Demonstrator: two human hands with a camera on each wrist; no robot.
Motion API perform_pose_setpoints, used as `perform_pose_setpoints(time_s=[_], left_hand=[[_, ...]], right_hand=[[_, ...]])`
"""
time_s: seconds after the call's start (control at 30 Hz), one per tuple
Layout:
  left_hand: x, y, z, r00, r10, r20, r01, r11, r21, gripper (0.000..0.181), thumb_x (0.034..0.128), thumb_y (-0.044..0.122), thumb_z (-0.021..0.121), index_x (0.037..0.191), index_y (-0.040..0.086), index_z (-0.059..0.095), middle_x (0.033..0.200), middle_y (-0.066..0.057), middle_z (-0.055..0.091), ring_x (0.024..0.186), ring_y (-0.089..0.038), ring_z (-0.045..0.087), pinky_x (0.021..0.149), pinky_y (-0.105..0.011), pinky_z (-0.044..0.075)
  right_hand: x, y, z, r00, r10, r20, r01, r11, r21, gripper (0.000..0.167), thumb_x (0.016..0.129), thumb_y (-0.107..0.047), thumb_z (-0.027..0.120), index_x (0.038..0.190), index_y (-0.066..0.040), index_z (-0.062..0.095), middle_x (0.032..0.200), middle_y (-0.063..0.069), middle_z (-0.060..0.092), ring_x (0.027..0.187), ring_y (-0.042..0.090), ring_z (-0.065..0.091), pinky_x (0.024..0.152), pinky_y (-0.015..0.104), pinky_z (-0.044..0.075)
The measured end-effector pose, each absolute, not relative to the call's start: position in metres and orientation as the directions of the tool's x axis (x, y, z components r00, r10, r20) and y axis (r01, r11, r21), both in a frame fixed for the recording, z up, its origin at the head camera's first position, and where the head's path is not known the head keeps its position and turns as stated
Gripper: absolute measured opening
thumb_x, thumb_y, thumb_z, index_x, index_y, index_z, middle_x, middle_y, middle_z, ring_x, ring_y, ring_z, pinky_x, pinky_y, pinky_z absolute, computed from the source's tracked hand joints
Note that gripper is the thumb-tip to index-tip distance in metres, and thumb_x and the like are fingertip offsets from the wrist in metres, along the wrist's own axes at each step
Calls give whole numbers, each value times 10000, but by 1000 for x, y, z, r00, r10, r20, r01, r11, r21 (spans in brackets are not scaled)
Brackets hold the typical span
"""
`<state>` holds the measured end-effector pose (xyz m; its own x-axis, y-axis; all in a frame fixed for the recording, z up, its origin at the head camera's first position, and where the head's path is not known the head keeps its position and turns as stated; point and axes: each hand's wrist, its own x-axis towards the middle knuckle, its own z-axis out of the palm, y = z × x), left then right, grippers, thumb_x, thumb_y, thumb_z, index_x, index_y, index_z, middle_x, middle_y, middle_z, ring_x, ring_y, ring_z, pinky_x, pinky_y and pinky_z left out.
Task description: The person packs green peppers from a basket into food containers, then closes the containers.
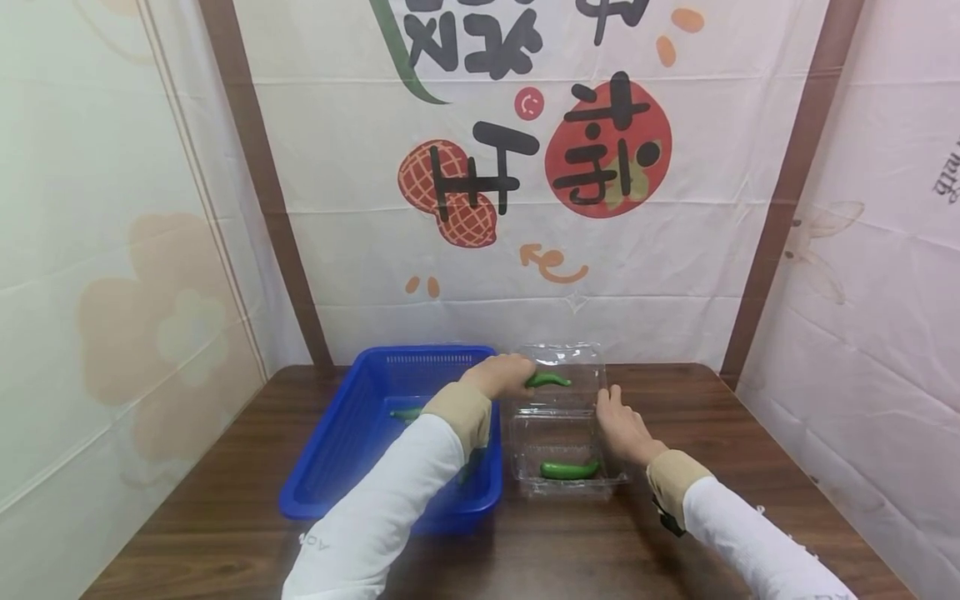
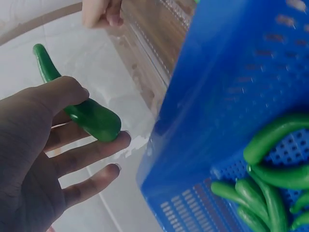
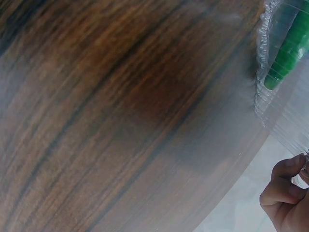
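Note:
My left hand (image 1: 504, 375) pinches a green pepper (image 2: 99, 121) between thumb and fingers, above the gap between the blue basket and the clear plastic box. In the left wrist view the left hand (image 2: 53, 140) has its other fingers extended. The clear box (image 1: 557, 427) lies with its lid up at the back, and one green pepper (image 1: 568, 471) lies in its front part. My right hand (image 1: 624, 427) pinches the box's right edge; in the right wrist view the right hand (image 3: 287, 193) grips the clear plastic near a pepper (image 3: 287, 55).
The blue basket (image 1: 302, 477) stands left of the box, with several green peppers (image 2: 273, 140) inside. Both stand on a brown wooden table (image 1: 555, 550). A printed white cloth (image 1: 352, 167) hangs behind the table, with cloth walls on both sides.

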<state>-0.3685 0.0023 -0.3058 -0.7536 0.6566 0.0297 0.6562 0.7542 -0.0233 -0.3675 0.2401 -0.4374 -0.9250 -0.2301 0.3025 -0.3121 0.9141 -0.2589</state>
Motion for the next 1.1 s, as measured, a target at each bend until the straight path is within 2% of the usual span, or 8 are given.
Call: perform_pose_setpoints(time_s=[0.13,0.3,0.4,0.6,0.73,0.83,1.1], left_hand=[[-368,12,-309,-756,655,7,654,756,-20,263,890,190,699,733,155,490,725,34,489,686,-151,478,645,-334,448],[-363,20,-314,-776,629,-41,630,777,11,150,884,198,689,812,154,566,767,38,542,724,-154,534,680,-333,475],[-360,27,-317,-788,612,-66,612,791,28,119,859,158,695,800,145,593,761,29,574,712,-156,551,665,-320,480],[-352,44,-324,-812,578,-82,582,812,-40,144,817,123,733,753,143,606,798,5,623,737,-170,588,698,-331,514],[-351,54,-335,-824,558,-96,565,822,-72,120,785,115,754,760,154,643,779,7,641,697,-171,598,652,-328,527],[-348,58,-337,-834,543,-102,551,830,-84,108,786,108,761,770,151,664,772,7,651,685,-167,599,631,-315,524],[-338,65,-341,-850,519,-90,527,838,-143,105,793,138,803,863,156,727,921,-7,713,790,-178,643,716,-323,540]], right_hand=[[-368,239,-437,-919,-233,319,-320,912,-256,123,1043,-61,366,1074,54,395,1076,272,388,614,357,545,555,504,482],[-370,238,-438,-924,-225,308,-306,919,-249,146,1033,-45,358,1102,80,390,1179,350,380,668,427,570,613,548,492],[-370,237,-438,-926,-222,306,-303,920,-249,145,1031,-46,358,1097,79,388,1205,365,371,685,445,574,634,562,492],[-371,236,-437,-921,-225,319,-311,917,-251,103,1019,-35,371,1064,54,395,1158,341,387,659,415,576,597,540,495],[-371,236,-437,-922,-233,309,-311,921,-233,78,1027,-16,355,1063,44,389,1122,309,390,621,368,566,564,507,490],[-370,236,-437,-921,-242,304,-316,922,-222,55,993,35,386,1048,30,383,1063,255,382,579,319,536,529,474,470],[-371,237,-434,-924,-241,298,-314,922,-228,132,947,93,404,1057,25,380,1061,232,366,578,313,530,530,464,461]])
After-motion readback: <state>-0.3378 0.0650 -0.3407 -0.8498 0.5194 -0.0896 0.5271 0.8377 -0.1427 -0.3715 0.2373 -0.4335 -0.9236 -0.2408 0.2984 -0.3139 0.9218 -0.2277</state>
